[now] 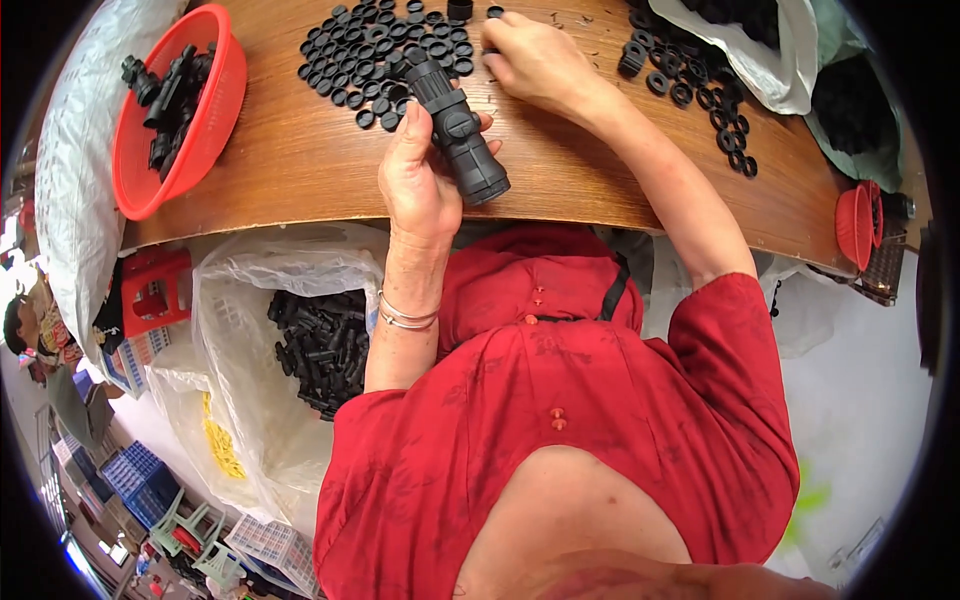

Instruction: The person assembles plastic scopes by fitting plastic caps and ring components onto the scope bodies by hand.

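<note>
My left hand [415, 180] is closed around a black scope-like tube [458, 135] with a raised knob on its side and a ribbed far end. The tube is tilted over the table's near edge. Further off and to the right, my right hand [540, 65] is closed at the tabletop, thumb and fingers bent in. A small black cap [494, 12] shows at its fingertips, and another dark bit shows by the thumb, partly hidden. Just left of that hand spreads a cluster of small round black caps [345, 65], partly covered by the tube.
A red basket [232, 110] of black scope-like parts stands at left on the wooden table [600, 170]. Black rings [725, 140] lie at right beside a white bag [795, 60]. Below the table, a clear plastic bag [235, 290] holds black parts. A small red basket [853, 225] sits far right.
</note>
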`<state>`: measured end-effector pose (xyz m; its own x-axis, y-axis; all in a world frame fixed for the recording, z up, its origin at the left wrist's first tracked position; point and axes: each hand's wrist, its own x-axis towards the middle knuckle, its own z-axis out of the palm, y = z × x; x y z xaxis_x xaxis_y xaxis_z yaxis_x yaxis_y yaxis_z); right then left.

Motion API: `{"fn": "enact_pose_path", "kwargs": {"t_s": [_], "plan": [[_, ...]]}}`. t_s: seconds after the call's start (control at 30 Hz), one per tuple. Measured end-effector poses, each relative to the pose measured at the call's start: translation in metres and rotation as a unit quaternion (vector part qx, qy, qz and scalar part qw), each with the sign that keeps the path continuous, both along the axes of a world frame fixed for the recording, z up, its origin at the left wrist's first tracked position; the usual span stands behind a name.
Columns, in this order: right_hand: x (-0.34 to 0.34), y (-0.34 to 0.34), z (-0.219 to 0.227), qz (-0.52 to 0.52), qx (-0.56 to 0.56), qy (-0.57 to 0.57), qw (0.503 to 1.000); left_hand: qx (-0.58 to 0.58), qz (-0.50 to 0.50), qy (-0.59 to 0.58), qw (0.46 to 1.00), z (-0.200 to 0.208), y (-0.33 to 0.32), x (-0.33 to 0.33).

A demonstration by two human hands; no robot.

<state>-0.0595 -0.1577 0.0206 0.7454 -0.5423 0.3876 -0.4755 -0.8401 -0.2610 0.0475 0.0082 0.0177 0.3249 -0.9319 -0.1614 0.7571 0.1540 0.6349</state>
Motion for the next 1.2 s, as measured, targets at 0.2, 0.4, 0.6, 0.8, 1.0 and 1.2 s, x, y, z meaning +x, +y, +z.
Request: {"fn": "enact_pose_path", "kwargs": {"t_s": [0.2,0.4,0.6,0.8,1.0,1.2], "plan": [[-0.023,0.073,0.038,0.010,0.349,-0.292,0.890,-0.006,0.048,-0.086,0.995,-0.009,-0.003,0.004],[-0.022,0.095,0.029,0.063,0.044,-0.306,0.949,-0.039,0.070,-0.062,0.995,-0.001,-0.008,-0.010],[-0.040,0.096,0.039,0.038,0.521,-0.346,0.779,-0.001,0.025,-0.139,0.990,0.008,-0.008,-0.008],[-0.052,0.096,0.041,0.055,0.581,-0.348,0.734,-0.026,-0.008,-0.179,0.984,0.011,-0.010,-0.014],[-0.058,0.104,0.038,0.031,0.531,-0.343,0.774,-0.017,-0.048,-0.217,0.975,0.018,-0.007,-0.020],[-0.068,0.112,0.036,0.033,0.453,-0.324,0.830,0.013,-0.149,-0.232,0.961,0.040,-0.008,-0.021]]}}
